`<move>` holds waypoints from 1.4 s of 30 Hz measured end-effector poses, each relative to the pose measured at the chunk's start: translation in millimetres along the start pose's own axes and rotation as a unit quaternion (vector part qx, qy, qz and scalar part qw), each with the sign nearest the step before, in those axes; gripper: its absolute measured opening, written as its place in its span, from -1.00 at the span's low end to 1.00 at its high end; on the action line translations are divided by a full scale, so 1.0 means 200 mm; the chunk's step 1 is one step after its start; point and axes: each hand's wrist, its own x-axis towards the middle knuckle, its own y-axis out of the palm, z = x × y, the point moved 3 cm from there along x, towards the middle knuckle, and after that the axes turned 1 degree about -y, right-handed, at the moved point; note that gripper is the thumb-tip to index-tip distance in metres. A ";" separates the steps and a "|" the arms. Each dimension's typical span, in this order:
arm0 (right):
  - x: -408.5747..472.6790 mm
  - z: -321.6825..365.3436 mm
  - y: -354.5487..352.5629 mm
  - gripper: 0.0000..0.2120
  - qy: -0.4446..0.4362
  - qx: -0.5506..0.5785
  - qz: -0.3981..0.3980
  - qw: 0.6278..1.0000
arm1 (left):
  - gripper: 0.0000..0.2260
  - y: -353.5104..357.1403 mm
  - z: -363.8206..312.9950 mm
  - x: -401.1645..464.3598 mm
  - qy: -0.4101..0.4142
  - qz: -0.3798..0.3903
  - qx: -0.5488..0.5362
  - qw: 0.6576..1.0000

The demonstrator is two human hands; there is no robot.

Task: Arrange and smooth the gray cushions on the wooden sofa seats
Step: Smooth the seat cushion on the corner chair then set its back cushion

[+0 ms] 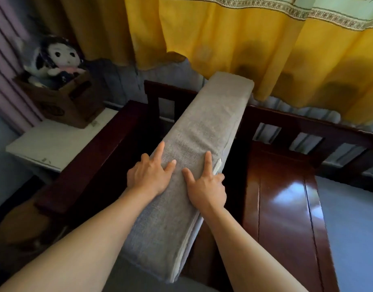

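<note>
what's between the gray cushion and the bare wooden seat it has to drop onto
Nothing visible. The gray fabric cushion, stood on edge and gripped by the left hand and right hand, has the glossy wooden seat bare right beside it.

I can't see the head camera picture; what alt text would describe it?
Two bare hands, left hand and right hand, hold a long gray fabric cushion standing on edge over a glossy dark wooden sofa seat. Yellow curtains hang behind.
</note>
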 end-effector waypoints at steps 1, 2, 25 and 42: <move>0.03 -0.01 -0.02 -0.23 -0.007 -0.001 0.009 1.000 | -0.39 0.00 0.00 -0.01 -0.014 0.000 0.002 1.000; 0.07 -0.01 -0.03 -0.21 -0.014 -0.001 0.015 1.000 | -0.39 0.00 0.00 -0.02 -0.032 -0.002 0.002 0.999; 0.06 -0.04 0.00 -0.16 -0.159 -0.048 0.062 0.984 | -0.37 0.03 0.07 -0.43 -0.231 -0.087 -0.006 0.969; 0.10 0.02 -0.01 -0.22 -0.318 -0.099 0.197 0.922 | -0.38 0.10 -0.07 -0.70 -0.395 -0.145 -0.053 0.906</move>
